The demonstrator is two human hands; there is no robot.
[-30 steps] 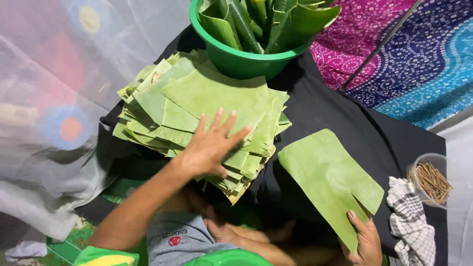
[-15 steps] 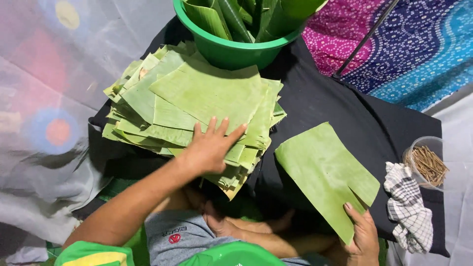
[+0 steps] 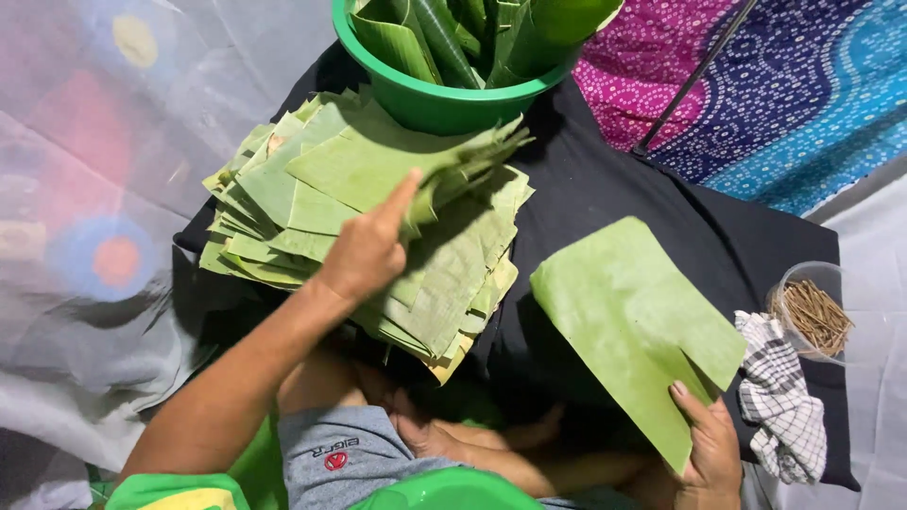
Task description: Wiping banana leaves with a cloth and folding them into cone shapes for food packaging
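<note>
green top leaf [image 3: 397, 170] is pinched and lifted from the leaf stack [image 3: 283, 217] by the left hand [image 3: 364, 250]; the right hand [image 3: 709, 453] grips a single leaf [image 3: 624, 312].

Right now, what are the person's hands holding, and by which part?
The left hand lifts the top leaf of the stack of cut leaves by its near edge. The right hand holds a separate leaf piece at its near corner.

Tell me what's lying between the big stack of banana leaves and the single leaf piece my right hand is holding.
In the head view, only bare black cloth lies between the leaf stack and the single leaf piece held by the right hand.
</note>
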